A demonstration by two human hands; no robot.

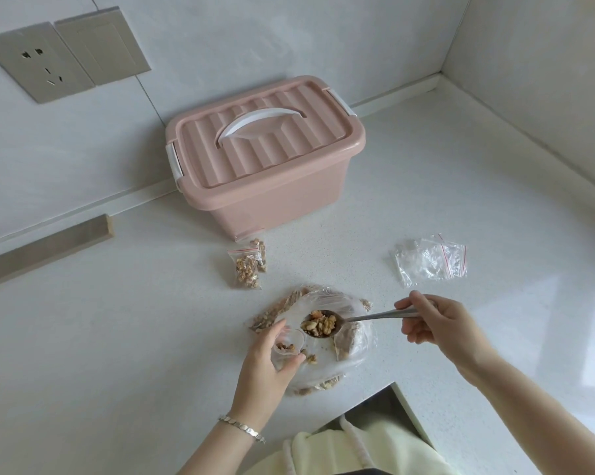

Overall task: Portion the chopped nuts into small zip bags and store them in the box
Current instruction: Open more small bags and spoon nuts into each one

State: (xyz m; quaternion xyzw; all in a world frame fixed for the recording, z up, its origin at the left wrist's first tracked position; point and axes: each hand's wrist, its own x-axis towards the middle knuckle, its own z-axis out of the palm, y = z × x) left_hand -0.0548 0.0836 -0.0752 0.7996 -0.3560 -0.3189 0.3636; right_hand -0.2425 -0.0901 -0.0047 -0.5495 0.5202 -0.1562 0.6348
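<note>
My left hand [268, 365] grips a small clear zip bag [286, 347] with its mouth held open and a few nut pieces inside. My right hand [439, 323] pinches the handle of a metal spoon [323, 324] heaped with chopped nuts, its bowl just right of the bag's mouth. Both are above a large clear bag of chopped nuts [344, 344] lying on the counter. Two filled zip bags [248, 265] lie in front of the pink box [265, 156], whose lid is shut with a white handle on top.
A pile of empty zip bags [429, 260] lies to the right on the white counter [118, 337]. The box stands against the back wall, with a wall socket [39, 66] at upper left. A dark cut-out [381, 406] opens at the counter's front edge.
</note>
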